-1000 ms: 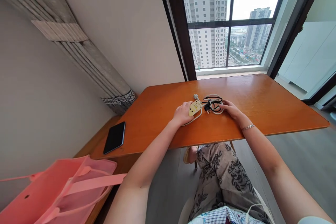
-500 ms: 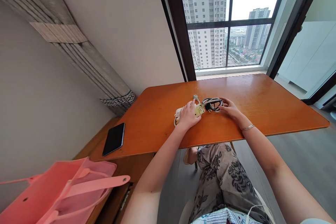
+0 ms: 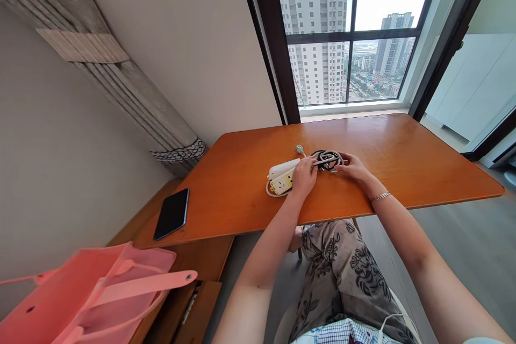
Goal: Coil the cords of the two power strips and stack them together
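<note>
On the table, two power strips lie side by side: a white one [image 3: 283, 169] and a yellowish one [image 3: 281, 183] with its sockets facing up. My left hand [image 3: 305, 176] covers the yellowish strip's right end, its fingers closed on the cables where they meet the strips. A coil of black and grey cables [image 3: 331, 158] is bunched to the right. My right hand [image 3: 353, 167] grips that coil's right edge between thumb and fingers. Behind my left hand a grey plug [image 3: 299, 149] rests on the tabletop.
The orange-brown wooden table [image 3: 374, 140] reaches up to the window. A dark tablet [image 3: 172, 214] lies near its left end. At lower left, an open pink bag [image 3: 92, 301] stands beside the table. A gathered curtain [image 3: 133, 102] hangs on the left.
My left hand has slid right, off the top of the power strips to the cables, so more of both strips shows. My right hand stays at the coil.
</note>
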`<move>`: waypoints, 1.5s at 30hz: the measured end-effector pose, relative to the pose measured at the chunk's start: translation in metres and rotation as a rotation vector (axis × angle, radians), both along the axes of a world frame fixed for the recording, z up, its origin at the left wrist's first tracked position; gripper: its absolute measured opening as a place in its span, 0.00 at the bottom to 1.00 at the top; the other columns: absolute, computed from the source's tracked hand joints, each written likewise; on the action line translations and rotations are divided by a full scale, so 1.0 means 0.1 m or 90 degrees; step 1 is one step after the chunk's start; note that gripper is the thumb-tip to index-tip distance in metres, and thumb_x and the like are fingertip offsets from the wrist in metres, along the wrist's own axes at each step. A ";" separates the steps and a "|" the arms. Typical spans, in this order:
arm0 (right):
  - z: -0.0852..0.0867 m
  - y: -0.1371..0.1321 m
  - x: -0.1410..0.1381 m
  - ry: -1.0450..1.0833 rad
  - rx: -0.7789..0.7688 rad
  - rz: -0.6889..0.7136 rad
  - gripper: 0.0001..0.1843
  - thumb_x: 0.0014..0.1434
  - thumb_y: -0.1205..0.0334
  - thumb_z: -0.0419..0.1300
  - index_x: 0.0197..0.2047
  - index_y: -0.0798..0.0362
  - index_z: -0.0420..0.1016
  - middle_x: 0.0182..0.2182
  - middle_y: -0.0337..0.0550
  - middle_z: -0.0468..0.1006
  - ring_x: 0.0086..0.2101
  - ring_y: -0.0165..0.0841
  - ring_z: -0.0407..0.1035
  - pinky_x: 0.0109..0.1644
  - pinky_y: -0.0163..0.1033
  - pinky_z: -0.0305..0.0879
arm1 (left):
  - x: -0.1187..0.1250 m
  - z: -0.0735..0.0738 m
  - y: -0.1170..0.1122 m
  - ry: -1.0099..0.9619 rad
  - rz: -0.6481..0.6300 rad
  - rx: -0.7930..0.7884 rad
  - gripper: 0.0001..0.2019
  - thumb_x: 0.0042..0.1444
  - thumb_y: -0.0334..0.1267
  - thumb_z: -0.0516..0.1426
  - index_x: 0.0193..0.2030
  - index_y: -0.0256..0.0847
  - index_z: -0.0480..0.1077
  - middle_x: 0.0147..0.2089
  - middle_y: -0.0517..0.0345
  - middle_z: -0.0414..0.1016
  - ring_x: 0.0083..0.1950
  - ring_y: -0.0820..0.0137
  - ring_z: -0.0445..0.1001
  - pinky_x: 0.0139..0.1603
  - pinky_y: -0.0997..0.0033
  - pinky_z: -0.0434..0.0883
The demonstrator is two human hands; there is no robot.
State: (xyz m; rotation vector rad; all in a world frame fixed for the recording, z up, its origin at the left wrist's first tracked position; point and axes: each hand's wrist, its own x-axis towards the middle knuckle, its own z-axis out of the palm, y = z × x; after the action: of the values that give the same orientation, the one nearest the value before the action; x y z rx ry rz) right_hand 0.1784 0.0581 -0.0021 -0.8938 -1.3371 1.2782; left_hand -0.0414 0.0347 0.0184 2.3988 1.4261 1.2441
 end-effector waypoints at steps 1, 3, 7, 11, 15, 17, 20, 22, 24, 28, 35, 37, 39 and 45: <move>0.01 -0.01 0.00 0.007 -0.005 0.006 0.37 0.37 0.58 0.78 0.52 0.53 0.77 0.49 0.46 0.81 0.44 0.39 0.76 0.55 0.48 0.73 | -0.02 -0.04 0.02 -0.020 -0.012 0.019 0.09 0.64 0.34 0.51 0.45 0.43 0.71 0.51 0.48 0.78 0.59 0.61 0.74 0.62 0.56 0.70; 0.01 -0.03 0.01 0.020 -0.027 0.002 0.36 0.36 0.59 0.78 0.51 0.52 0.77 0.48 0.46 0.82 0.44 0.39 0.77 0.54 0.47 0.74 | -0.05 -0.10 0.04 -0.064 -0.026 0.060 0.07 0.65 0.36 0.51 0.44 0.43 0.70 0.50 0.49 0.79 0.57 0.61 0.75 0.60 0.56 0.71; 0.01 -0.09 0.00 0.046 -0.074 0.034 0.33 0.43 0.57 0.77 0.53 0.50 0.75 0.43 0.44 0.83 0.41 0.36 0.77 0.51 0.44 0.75 | -0.06 -0.18 0.07 -0.139 -0.024 0.107 0.07 0.66 0.39 0.51 0.43 0.43 0.70 0.48 0.49 0.80 0.52 0.61 0.77 0.55 0.57 0.73; 0.02 -0.11 -0.02 0.080 -0.084 0.037 0.31 0.46 0.55 0.75 0.53 0.49 0.76 0.42 0.42 0.83 0.39 0.36 0.78 0.49 0.42 0.76 | -0.07 -0.21 0.07 -0.189 0.000 0.094 0.07 0.65 0.40 0.52 0.44 0.44 0.70 0.45 0.51 0.80 0.49 0.61 0.78 0.52 0.59 0.74; 0.01 -0.08 -0.04 0.050 -0.066 0.021 0.28 0.48 0.50 0.73 0.51 0.50 0.78 0.40 0.43 0.83 0.37 0.36 0.78 0.45 0.43 0.77 | -0.09 -0.23 0.06 -0.268 0.006 0.074 0.10 0.66 0.44 0.53 0.49 0.44 0.67 0.45 0.51 0.79 0.48 0.62 0.79 0.51 0.60 0.74; -0.02 -0.04 -0.05 -0.015 -0.028 -0.037 0.25 0.48 0.48 0.72 0.47 0.52 0.79 0.37 0.43 0.83 0.35 0.36 0.76 0.42 0.43 0.75 | -0.08 -0.23 0.05 -0.305 0.006 0.087 0.11 0.66 0.47 0.54 0.49 0.44 0.66 0.46 0.49 0.78 0.48 0.63 0.79 0.51 0.60 0.75; -0.07 0.02 -0.04 -0.155 0.027 -0.153 0.21 0.47 0.47 0.70 0.39 0.52 0.77 0.30 0.42 0.80 0.31 0.35 0.73 0.37 0.41 0.72 | -0.08 -0.24 0.05 -0.332 0.012 0.123 0.13 0.65 0.50 0.54 0.44 0.43 0.68 0.49 0.47 0.76 0.50 0.62 0.78 0.53 0.60 0.74; -0.10 0.04 -0.03 -0.223 0.060 -0.191 0.19 0.48 0.47 0.68 0.37 0.52 0.75 0.28 0.41 0.79 0.30 0.34 0.72 0.35 0.40 0.70 | -0.07 -0.24 0.05 -0.344 0.011 0.136 0.14 0.65 0.52 0.54 0.41 0.43 0.68 0.49 0.47 0.75 0.51 0.62 0.77 0.54 0.59 0.74; -0.11 0.04 -0.03 -0.261 0.089 -0.222 0.15 0.50 0.50 0.66 0.36 0.51 0.73 0.29 0.40 0.79 0.29 0.33 0.71 0.35 0.39 0.68 | -0.06 -0.25 0.04 -0.356 0.008 0.139 0.14 0.64 0.52 0.54 0.41 0.43 0.68 0.49 0.48 0.75 0.51 0.62 0.77 0.55 0.57 0.74; -0.10 0.02 -0.06 -0.305 0.108 -0.293 0.09 0.51 0.55 0.62 0.33 0.49 0.68 0.29 0.40 0.78 0.28 0.32 0.69 0.35 0.39 0.65 | -0.05 -0.23 0.03 -0.389 -0.017 0.149 0.15 0.65 0.52 0.54 0.49 0.44 0.66 0.44 0.51 0.75 0.49 0.63 0.77 0.55 0.58 0.74; 0.02 -0.06 -0.09 -0.077 -0.008 -0.124 0.20 0.45 0.48 0.68 0.33 0.49 0.65 0.33 0.41 0.81 0.29 0.31 0.69 0.34 0.37 0.64 | -0.08 -0.17 0.00 -0.310 0.073 0.209 0.21 0.66 0.56 0.51 0.49 0.41 0.71 0.56 0.43 0.68 0.59 0.57 0.70 0.57 0.55 0.70; 0.06 -0.09 -0.09 -0.037 -0.031 -0.107 0.23 0.44 0.45 0.70 0.34 0.50 0.67 0.34 0.42 0.81 0.29 0.31 0.70 0.34 0.37 0.64 | -0.09 -0.17 0.00 -0.293 0.086 0.201 0.22 0.66 0.57 0.49 0.49 0.41 0.73 0.55 0.43 0.67 0.57 0.58 0.71 0.56 0.56 0.70; 0.09 -0.11 -0.09 -0.004 -0.060 -0.098 0.25 0.46 0.40 0.69 0.35 0.51 0.69 0.34 0.43 0.81 0.28 0.31 0.70 0.32 0.38 0.65 | -0.09 -0.16 0.00 -0.299 0.073 0.190 0.23 0.66 0.57 0.49 0.50 0.42 0.73 0.54 0.44 0.67 0.54 0.60 0.72 0.51 0.59 0.72; 0.10 -0.09 -0.08 0.085 -0.118 -0.122 0.25 0.52 0.37 0.63 0.40 0.48 0.66 0.33 0.40 0.80 0.28 0.35 0.75 0.32 0.41 0.71 | -0.07 -0.15 -0.01 -0.347 0.018 0.184 0.18 0.67 0.54 0.51 0.46 0.41 0.72 0.51 0.47 0.69 0.52 0.62 0.74 0.47 0.62 0.75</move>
State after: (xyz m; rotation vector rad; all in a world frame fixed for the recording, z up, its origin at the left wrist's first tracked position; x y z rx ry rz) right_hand 0.1700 0.0488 0.0082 -1.0201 -1.0167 1.3016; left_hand -0.0480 0.0334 0.0039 1.9427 1.1759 2.0270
